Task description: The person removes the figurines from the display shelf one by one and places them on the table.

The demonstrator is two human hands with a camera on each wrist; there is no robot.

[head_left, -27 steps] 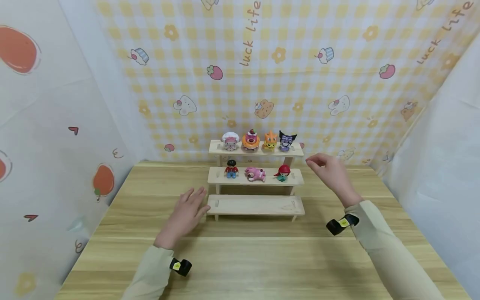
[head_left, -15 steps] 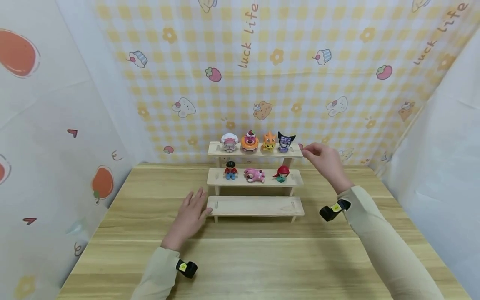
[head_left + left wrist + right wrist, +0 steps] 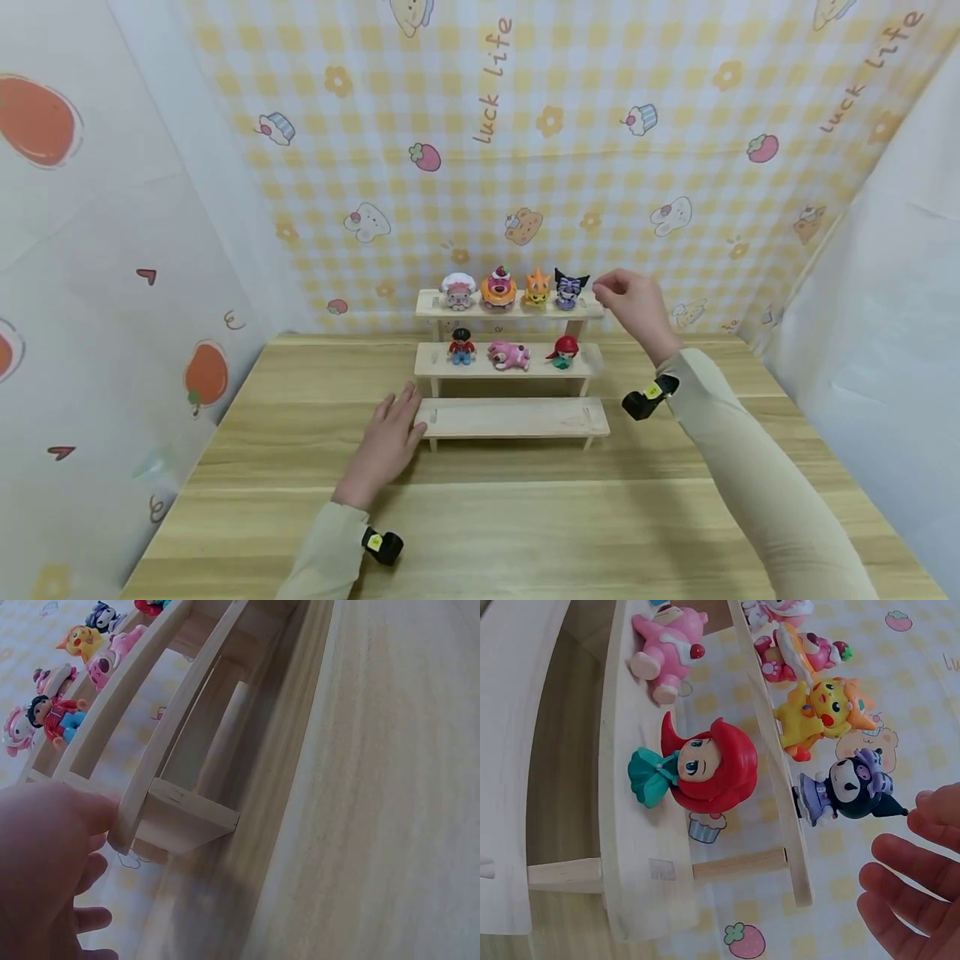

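Note:
A three-step wooden display stand (image 3: 517,417) holds small toy figures on its upper two steps. My right hand (image 3: 637,310) hovers at the right end of the top step, beside a black-eared purple figure (image 3: 570,290). In the right wrist view its loosely bent fingers (image 3: 904,862) come close to that figure's ear tip, and I see nothing held. My left hand (image 3: 387,442) lies at the left end of the bottom step, fingers extended; the left wrist view shows the thumb (image 3: 97,812) against the step's end. A red-haired mermaid figure (image 3: 712,769) sits on the middle step.
Along the top step stand a white-hatted pink figure (image 3: 458,292), a bear in an orange ring (image 3: 498,289) and a yellow figure with an orange hood (image 3: 537,288). A boy figure (image 3: 461,347) and a lying pink bear (image 3: 510,356) share the middle step. Patterned cloth (image 3: 450,192) hangs behind.
My right hand has moved left and farther back, up to the black-eared figure. The left hand has slid slightly right and forward against the bottom step. The figures keep their places.

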